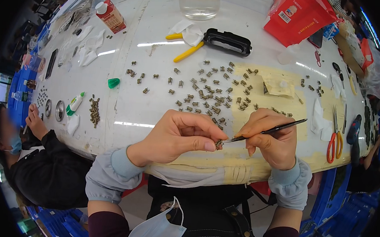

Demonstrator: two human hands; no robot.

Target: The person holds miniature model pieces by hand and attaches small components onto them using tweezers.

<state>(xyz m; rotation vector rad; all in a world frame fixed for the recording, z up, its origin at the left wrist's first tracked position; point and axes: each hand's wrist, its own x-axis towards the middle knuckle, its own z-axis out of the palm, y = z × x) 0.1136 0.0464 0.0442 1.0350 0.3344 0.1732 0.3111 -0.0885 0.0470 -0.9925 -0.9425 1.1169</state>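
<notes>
White worktable (126,111): my left hand (178,137) pinches a small metal part (218,143) steady; my right hand (268,142) grips tweezers (268,132) at it.

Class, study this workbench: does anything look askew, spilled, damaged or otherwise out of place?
Mostly orderly. The small metal parts lie loosely scattered across the white table, and tan tape patches its front edge, which looks worn. Nothing appears spilled.

A long white table (126,111) carries many small metal parts (208,98), scattered near its middle, and a yellowish taped patch (248,160) covers its near edge. Toward the far side lie a black tray (227,42), a yellow tool (188,52), a clear jar (199,4), a red box (300,17) and a small carton (111,15). On the right are orange scissors (335,143), and on the left a green cap (113,83) and a small glue bottle (74,104).
</notes>
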